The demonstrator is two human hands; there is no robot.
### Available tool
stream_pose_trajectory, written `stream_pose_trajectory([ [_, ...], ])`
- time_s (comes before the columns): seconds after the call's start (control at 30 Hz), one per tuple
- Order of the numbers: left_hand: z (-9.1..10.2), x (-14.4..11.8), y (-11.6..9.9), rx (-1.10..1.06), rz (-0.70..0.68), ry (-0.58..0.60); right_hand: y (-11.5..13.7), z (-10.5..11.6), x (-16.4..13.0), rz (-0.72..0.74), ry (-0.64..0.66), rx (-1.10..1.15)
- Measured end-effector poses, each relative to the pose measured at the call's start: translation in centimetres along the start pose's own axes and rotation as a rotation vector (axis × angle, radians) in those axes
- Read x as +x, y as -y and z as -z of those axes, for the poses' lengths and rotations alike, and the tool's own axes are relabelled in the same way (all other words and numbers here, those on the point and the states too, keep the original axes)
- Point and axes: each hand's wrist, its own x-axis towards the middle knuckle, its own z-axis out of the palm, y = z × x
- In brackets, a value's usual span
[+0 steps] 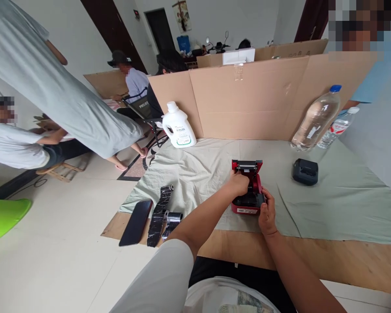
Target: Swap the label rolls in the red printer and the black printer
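Centrally on a tabletop (313, 256) under pale green cloth (345, 204): small red printer (247, 198), black inside, lid tipped up, white label on the near face, too small to read. Left hand (239, 182) reaching into the open top, fingers curled, grip unclear. Right hand (267, 213) clamped on the near right corner. Beyond, white jug (178, 127), print unreadable.
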Motion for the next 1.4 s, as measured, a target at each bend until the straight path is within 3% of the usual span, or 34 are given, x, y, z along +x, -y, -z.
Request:
stream_pose_trajectory([
  [0.13, 1.1, -1.5, -1.0, 0.103, -0.006, -0.007, -0.4, 0.1, 0.0, -0.002, 0.004, 0.004],
  [0.23, 2.4, -3.4, -0.7, -0.130, -0.049, -0.061, -0.4, 0.2, 0.0, -0.024, 0.008, -0.007],
  [0.33, 4.9, -5.6, 2.1, -0.491, -0.066, -0.035, -0.3, 0.2, 0.0, -0.055, 0.014, 0.005],
  [0.4, 7.3, -7.2, 5.4, -0.566, -0.033, 0.049, -0.2, 0.2, 0.0, -0.050, 0.010, 0.005],
  [0.53, 11.9, -10.4, 12.7, -0.168, 0.268, 0.018, -0.5, 0.1, 0.0, -0.045, -0.008, -0.017],
  [0.63, 13.4, -12.5, 16.8, 0.022, 0.462, -0.041, -0.6, 0.1, 0.0, -0.057, -0.010, -0.019],
  [0.73, 14.1, -13.8, 18.9, 0.037, 0.512, -0.073, -0.4, 0.2, 0.0, -0.043, -0.017, -0.029],
  [0.9, 16.1, -15.4, 20.5, 0.133, 0.612, -0.181, 0.1, 0.2, 0.0, -0.036, -0.020, -0.055],
  [1.07, 16.9, -17.1, 21.0, 0.183, 0.694, -0.074, 0.3, 0.2, 0.1, -0.047, -0.015, -0.043],
  [1.17, 17.6, -17.4, 19.9, 0.192, 0.682, -0.047, 0.1, 0.3, 0.1, -0.049, 0.007, -0.025],
  [1.27, 19.2, -17.0, 16.7, 0.002, 0.585, 0.078, 0.0, 0.3, 0.1, -0.070, 0.022, 0.002],
  [1.4, 19.7, -15.5, 9.4, -0.430, 0.222, 0.473, 0.6, 0.3, 0.3, -0.056, 0.021, -0.035],
])
